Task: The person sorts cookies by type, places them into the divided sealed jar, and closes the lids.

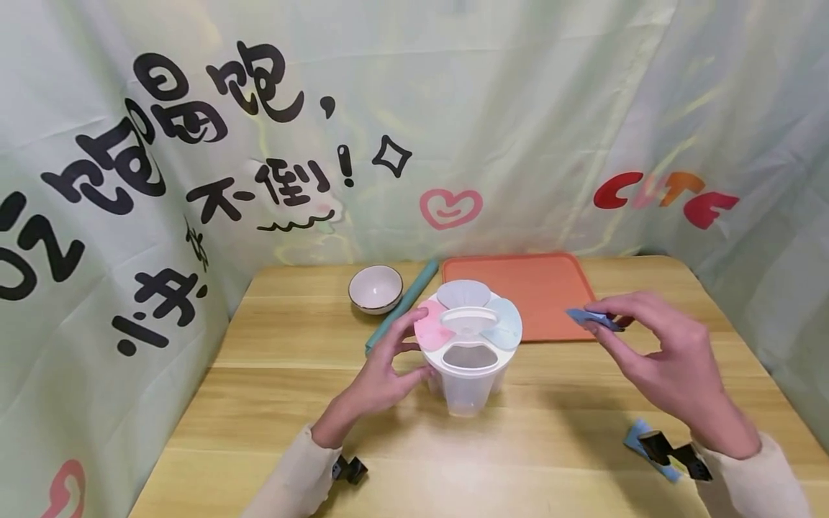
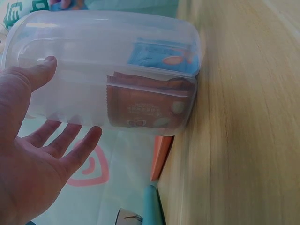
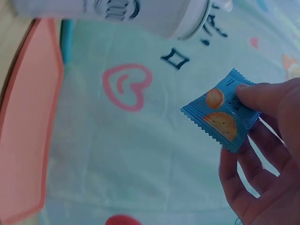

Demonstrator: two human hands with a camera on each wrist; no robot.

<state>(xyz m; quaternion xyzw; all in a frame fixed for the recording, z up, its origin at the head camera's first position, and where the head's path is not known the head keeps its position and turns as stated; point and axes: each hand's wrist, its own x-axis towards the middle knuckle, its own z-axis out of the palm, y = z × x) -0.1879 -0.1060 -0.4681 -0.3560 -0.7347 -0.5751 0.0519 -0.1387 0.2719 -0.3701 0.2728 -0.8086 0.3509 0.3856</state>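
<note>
A clear plastic storage box (image 1: 469, 392) with several compartments stands upright mid-table. Its white lid carries pink, grey-white and pale blue flaps, and the front opening is uncovered. My left hand (image 1: 388, 367) holds the box's left side, thumb toward the front and fingers farther back. Through its wall, the left wrist view shows a blue packet (image 2: 164, 58) and a reddish-brown packet (image 2: 150, 103) at the bottom. To the right of the box, my right hand (image 1: 673, 352) pinches a small blue biscuit packet (image 3: 220, 112) in the air, round biscuits printed on it.
Another blue packet (image 1: 653, 452) lies on the wooden table (image 1: 272, 403), partly hidden by the right wrist's camera mount. Behind the box are an orange-red tray (image 1: 537, 295), a teal rod (image 1: 419, 284) and a white bowl (image 1: 376, 288). A printed curtain (image 1: 518, 129) encloses the table.
</note>
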